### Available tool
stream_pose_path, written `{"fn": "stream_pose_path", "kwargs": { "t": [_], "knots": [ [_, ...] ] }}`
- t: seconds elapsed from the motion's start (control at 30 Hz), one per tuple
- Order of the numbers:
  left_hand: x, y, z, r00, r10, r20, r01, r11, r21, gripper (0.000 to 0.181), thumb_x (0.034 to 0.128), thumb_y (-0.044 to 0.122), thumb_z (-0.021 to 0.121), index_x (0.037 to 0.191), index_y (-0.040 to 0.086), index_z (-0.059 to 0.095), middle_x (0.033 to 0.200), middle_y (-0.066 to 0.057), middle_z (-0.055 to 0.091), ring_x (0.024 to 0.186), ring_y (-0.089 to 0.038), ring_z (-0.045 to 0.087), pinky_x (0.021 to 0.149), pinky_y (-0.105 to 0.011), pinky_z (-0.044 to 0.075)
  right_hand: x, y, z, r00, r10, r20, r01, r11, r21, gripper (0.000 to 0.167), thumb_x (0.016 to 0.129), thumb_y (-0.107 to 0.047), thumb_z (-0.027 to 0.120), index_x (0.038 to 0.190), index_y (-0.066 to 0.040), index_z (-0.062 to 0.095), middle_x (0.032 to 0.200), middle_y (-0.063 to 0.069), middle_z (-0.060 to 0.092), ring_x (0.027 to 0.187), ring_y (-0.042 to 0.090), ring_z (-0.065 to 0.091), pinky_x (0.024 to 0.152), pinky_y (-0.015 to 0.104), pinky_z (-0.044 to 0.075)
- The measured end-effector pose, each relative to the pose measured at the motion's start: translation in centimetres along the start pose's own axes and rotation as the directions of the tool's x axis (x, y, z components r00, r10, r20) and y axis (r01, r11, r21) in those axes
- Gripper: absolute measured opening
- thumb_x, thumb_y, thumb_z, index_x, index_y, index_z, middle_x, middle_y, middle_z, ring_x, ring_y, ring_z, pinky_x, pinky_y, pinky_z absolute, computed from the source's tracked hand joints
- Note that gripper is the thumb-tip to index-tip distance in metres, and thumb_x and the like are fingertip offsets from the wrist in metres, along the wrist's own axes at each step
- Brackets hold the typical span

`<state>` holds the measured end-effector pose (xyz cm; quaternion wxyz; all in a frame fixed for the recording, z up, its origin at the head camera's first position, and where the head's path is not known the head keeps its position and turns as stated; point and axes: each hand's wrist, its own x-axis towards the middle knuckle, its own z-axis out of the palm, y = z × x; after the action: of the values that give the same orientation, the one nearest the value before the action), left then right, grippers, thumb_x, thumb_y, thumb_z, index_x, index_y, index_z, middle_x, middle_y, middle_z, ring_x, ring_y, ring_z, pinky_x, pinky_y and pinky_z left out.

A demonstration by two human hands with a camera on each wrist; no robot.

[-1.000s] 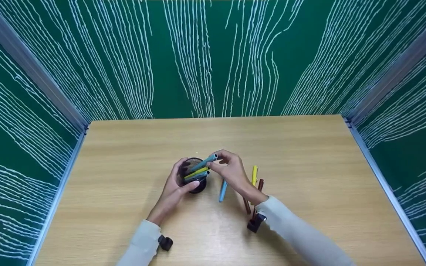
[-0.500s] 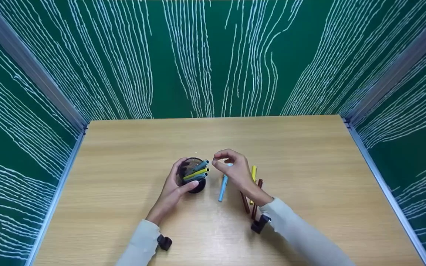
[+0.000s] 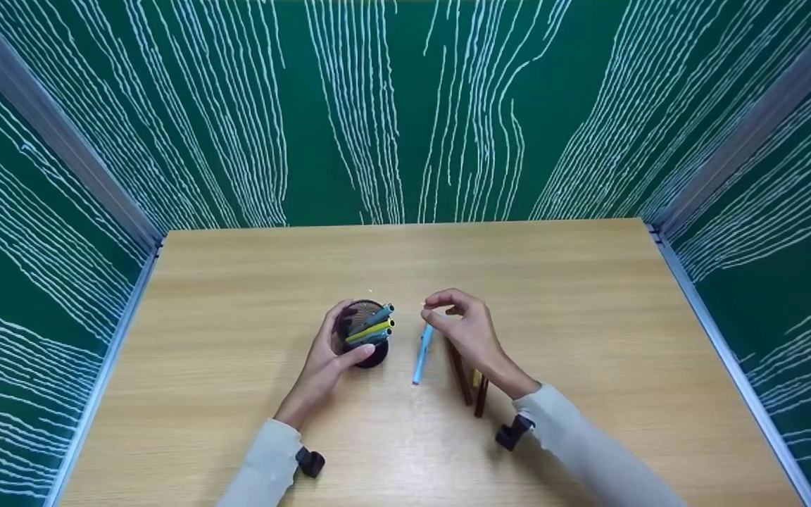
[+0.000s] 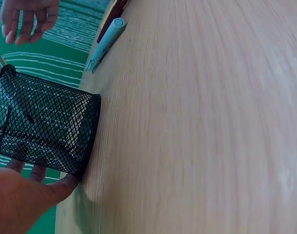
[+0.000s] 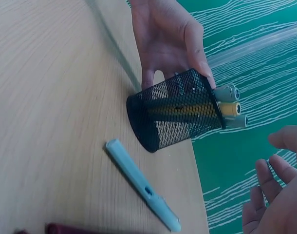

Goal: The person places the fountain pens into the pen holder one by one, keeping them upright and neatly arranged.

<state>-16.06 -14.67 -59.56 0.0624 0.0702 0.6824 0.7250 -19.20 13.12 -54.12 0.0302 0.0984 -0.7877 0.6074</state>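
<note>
My left hand (image 3: pixel 319 366) grips a black wire-mesh pen cup (image 5: pixel 163 139), thumb on one side and fingers round the other. The cup stands on the table. Two teal pens and one yellow pen (image 5: pixel 230 108) stick out of its mouth. To its right hovers my right hand (image 3: pixel 474 334), loosely bent with nothing between the fingers. Just below those fingertips, a light blue pen (image 3: pixel 421 359) lies on the table. Two dark red pens (image 3: pixel 460 377) lie farther right, and another yellow pen (image 3: pixel 476 378) is mostly hidden beneath my right hand and wrist.
A light wooden table (image 3: pixel 250 282) carries everything. Green panels with white wavy lines (image 3: pixel 349 105) rise at the back and both sides, joined by metal posts (image 3: pixel 743 120). Each of my wrists wears a small black device (image 3: pixel 310 462).
A teal pen has been let go into the cup by my right hand. That hand has then drawn back to the right, over the loose pens. My left hand stays on the cup.
</note>
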Motion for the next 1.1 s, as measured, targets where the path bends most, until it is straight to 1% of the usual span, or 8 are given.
{"fn": "stream_pose_path", "kwargs": {
  "t": [0.2,0.37,0.43,0.5,0.57,0.8,0.93,1.1],
  "knots": [
    [0.0,0.0,0.1,1.000,-0.006,-0.003,0.006,1.000,0.001,0.091,0.0963,0.014,0.086,0.171,0.021,0.034,0.169,-0.013,0.042,0.157,-0.034,0.041,0.133,-0.052,0.027,-0.7,0.5,-1.6,0.999,0.034,-0.022,-0.035,0.999,-0.025,0.014,0.099,-0.010,0.081,0.111,-0.004,0.080,0.111,0.006,0.079,0.112,0.024,0.069,0.101,0.039,0.049],
    [0.0,0.1,0.2,1.000,-0.001,0.009,0.001,1.000,-0.026,0.091,0.0961,0.011,0.085,0.170,0.018,0.034,0.168,-0.015,0.043,0.158,-0.034,0.041,0.132,-0.051,0.028,-1.3,1.2,-3.1,0.995,0.079,-0.054,-0.081,0.997,-0.022,0.016,0.097,-0.007,0.082,0.111,-0.001,0.080,0.114,0.011,0.078,0.106,0.026,0.068,0.093,0.033,0.053],
    [0.0,0.2,0.2,1.000,-0.004,0.010,0.004,1.000,-0.023,0.090,0.0963,0.011,0.085,0.170,0.018,0.034,0.168,-0.016,0.044,0.158,-0.033,0.041,0.133,-0.050,0.027,-1.5,1.6,-3.7,0.994,0.089,-0.065,-0.090,0.996,-0.015,0.017,0.096,-0.006,0.083,0.111,0.000,0.080,0.114,0.012,0.078,0.105,0.027,0.068,0.094,0.036,0.054],
    [-0.1,0.3,0.1,1.000,-0.002,0.009,0.003,1.000,-0.019,0.091,0.0962,0.010,0.085,0.170,0.017,0.033,0.168,-0.016,0.044,0.158,-0.033,0.041,0.133,-0.050,0.027,-1.7,2.0,-4.1,0.993,0.089,-0.074,-0.091,0.996,-0.016,0.017,0.096,-0.005,0.083,0.112,0.002,0.079,0.114,0.013,0.078,0.108,0.027,0.068,0.100,0.042,0.053],
    [-0.1,0.3,0.1,1.000,-0.002,0.009,0.003,1.000,-0.015,0.091,0.0963,0.011,0.085,0.171,0.017,0.033,0.168,-0.015,0.044,0.158,-0.033,0.041,0.133,-0.050,0.028,-1.9,2.4,-4.6,0.993,0.086,-0.080,-0.088,0.996,-0.019,0.018,0.096,-0.004,0.083,0.112,0.003,0.079,0.114,0.014,0.078,0.111,0.029,0.068,0.103,0.044,0.052],
    [0.1,0.2,0.2,1.000,0.005,0.015,-0.004,0.999,-0.043,0.091,0.0958,0.007,0.084,0.170,0.016,0.033,0.167,-0.018,0.044,0.157,-0.037,0.042,0.132,-0.051,0.029,-2.7,3.6,-6.0,0.984,0.120,-0.133,-0.126,0.991,-0.040,0.018,0.095,-0.004,0.084,0.112,0.003,0.079,0.118,0.016,0.077,0.115,0.033,0.066,0.096,0.031,0.049],
    [0.1,0.2,0.2,1.000,0.001,0.014,0.000,0.999,-0.051,0.091,0.0956,0.007,0.085,0.170,0.017,0.034,0.167,-0.019,0.045,0.156,-0.038,0.043,0.131,-0.052,0.030,-3.1,4.2,-6.6,0.981,0.122,-0.149,-0.133,0.989,-0.069,0.019,0.095,-0.003,0.084,0.112,0.004,0.079,0.116,0.015,0.078,0.113,0.029,0.067,0.097,0.034,0.049],
    [0.0,0.2,0.2,1.000,-0.001,0.008,0.001,0.999,-0.035,0.090,0.0957,0.009,0.085,0.170,0.017,0.035,0.166,-0.019,0.045,0.155,-0.038,0.044,0.132,-0.051,0.030,-3.8,5.0,-7.3,0.980,0.131,-0.152,-0.146,0.985,-0.090,0.016,0.096,-0.005,0.084,0.110,0.001,0.080,0.115,0.013,0.079,0.113,0.028,0.068,0.097,0.034,0.050]
  ]
}}
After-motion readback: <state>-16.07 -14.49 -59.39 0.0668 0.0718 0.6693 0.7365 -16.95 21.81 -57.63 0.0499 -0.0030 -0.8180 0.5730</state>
